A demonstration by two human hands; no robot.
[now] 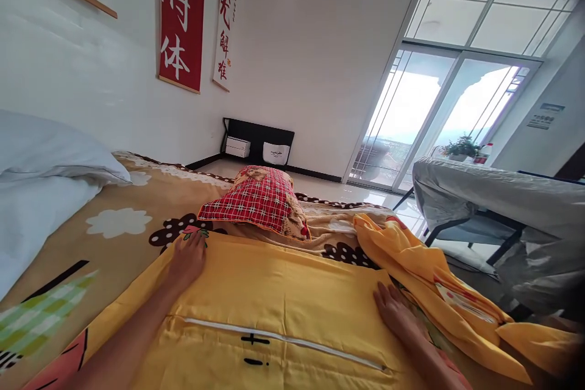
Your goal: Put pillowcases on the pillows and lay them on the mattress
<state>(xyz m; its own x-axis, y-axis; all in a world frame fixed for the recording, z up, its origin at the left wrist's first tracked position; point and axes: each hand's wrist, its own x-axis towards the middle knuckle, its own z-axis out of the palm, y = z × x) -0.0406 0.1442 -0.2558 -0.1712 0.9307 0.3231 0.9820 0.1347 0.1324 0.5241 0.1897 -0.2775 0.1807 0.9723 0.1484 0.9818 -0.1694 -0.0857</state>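
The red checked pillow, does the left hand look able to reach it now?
Likely yes: the left hand rests on the yellow cloth, close to the red checked pillow, and nothing seems to stand between them.

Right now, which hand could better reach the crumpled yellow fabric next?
Probably the right hand: resting on the flat yellow cloth, it lies beside the crumpled yellow fabric; the left hand is farther.

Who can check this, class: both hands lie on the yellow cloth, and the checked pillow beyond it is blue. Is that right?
Not quite: the head view shows that the checked pillow is red, not blue. The left hand and right hand do lie on the yellow cloth, with the pillow beyond it.
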